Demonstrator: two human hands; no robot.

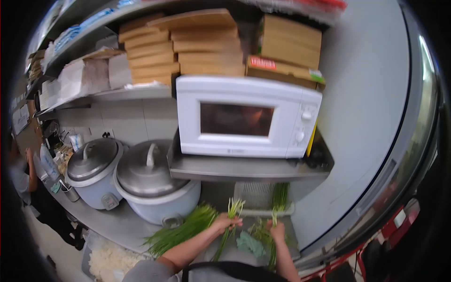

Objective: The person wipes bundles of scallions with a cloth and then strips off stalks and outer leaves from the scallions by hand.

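Note:
My left hand (pixel 229 222) is closed round a small bunch of chives (pixel 235 207), pale root ends up and green leaves hanging below. Closed as well, my right hand (pixel 276 230) grips thin green stalks whose pale ends stick up above the fingers and whose leaves trail down. To the left of my left hand lies a large heap of chives (pixel 188 225) on the steel counter. Between the hands are a crumpled green cloth or bag (pixel 251 243) and loose yellowish-green stalks (pixel 260 229). Behind them, a white plastic basket (pixel 251 193) holds another green bunch (pixel 280 195).
A microwave (pixel 249 150) stands on a steel shelf (pixel 249 168) above the basket. Two large rice cookers (pixel 155 202) (pixel 96 188) stand left. A tub of white shreds (pixel 110 263) is lower left. Cardboard boxes (pixel 206 51) fill the upper shelf. Another person (pixel 28 183) stands far left.

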